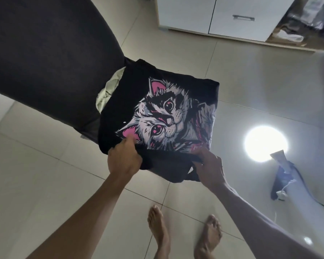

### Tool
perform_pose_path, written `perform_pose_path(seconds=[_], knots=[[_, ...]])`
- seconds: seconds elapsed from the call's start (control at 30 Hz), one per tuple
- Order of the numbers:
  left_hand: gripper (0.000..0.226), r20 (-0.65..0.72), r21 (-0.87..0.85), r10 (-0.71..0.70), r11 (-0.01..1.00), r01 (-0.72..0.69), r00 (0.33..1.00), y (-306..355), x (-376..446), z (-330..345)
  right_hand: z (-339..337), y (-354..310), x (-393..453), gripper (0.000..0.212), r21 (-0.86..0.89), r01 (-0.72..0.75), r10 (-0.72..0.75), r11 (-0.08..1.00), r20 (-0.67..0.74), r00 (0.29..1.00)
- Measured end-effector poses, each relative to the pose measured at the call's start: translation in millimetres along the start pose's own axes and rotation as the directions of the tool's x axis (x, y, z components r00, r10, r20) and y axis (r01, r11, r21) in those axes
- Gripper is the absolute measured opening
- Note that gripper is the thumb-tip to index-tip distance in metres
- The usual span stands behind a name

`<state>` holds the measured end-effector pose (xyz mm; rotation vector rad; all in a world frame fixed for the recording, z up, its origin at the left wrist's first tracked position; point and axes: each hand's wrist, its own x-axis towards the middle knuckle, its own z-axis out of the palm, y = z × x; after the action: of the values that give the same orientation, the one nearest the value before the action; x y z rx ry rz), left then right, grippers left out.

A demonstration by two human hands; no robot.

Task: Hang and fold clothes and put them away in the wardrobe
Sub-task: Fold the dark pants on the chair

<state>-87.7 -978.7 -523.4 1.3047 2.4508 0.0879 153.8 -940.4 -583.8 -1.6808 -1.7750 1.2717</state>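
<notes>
A folded black T-shirt [131,101] with a pink and grey cat print is held flat above the floor in front of me. My left hand [124,159] grips its near left edge, thumb on the print. My right hand [209,167] grips the near right edge, fingers curled under the fabric. The wardrobe [238,17] stands at the top of the view, with white doors shut and an open compartment [295,32] at its right holding folded clothes.
A dark-covered bed [45,58] fills the upper left, with a pale green garment [108,90] at its corner behind the shirt. Dark clothing [284,180] lies on the tiled floor at the right, beside a bright light reflection. My bare feet [183,234] stand below.
</notes>
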Motion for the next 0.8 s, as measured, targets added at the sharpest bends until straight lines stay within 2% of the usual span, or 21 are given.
perform_pose_path(seconds=[0.07,0.17,0.33,0.5,0.6,0.73,0.8], knots=[[0.028,0.035,-0.05,-0.047,0.998,0.049,0.998,0.7,2.8,-10.4,-3.8,0.6,-0.1,0.028,0.023,-0.017,0.018,1.0,-0.029,0.999],[0.025,0.08,0.009,-0.03,1.0,0.03,0.996,6.5,16.0,-27.4,-10.5,-5.6,7.7,0.025,-0.013,0.012,-0.013,1.0,-0.089,0.996],[0.031,0.169,0.295,-0.039,0.955,-0.013,0.985,18.8,47.6,-45.9,-21.0,-12.7,19.1,0.024,0.016,-0.163,0.164,0.986,-0.146,0.976],[0.044,0.219,0.333,0.032,0.937,-0.106,0.975,17.5,72.9,-69.4,-28.8,-5.9,25.6,0.02,-0.028,-0.317,0.313,0.948,-0.104,0.944],[0.039,0.267,0.149,0.074,0.982,-0.117,0.961,11.6,90.8,-81.2,-31.1,-3.7,25.5,0.021,0.085,-0.282,0.287,0.956,-0.057,0.956],[0.025,0.283,-0.199,0.053,0.98,0.005,0.958,0.7,111.9,-87.8,-33.8,-2.1,30.6,0.012,0.152,-0.422,0.44,0.894,-0.112,0.891],[0.023,0.279,-0.338,0.038,0.939,0.061,0.959,-4.3,122.0,-86.2,-32.3,4.5,37.9,0.008,0.027,-0.461,0.458,0.887,-0.168,0.873]])
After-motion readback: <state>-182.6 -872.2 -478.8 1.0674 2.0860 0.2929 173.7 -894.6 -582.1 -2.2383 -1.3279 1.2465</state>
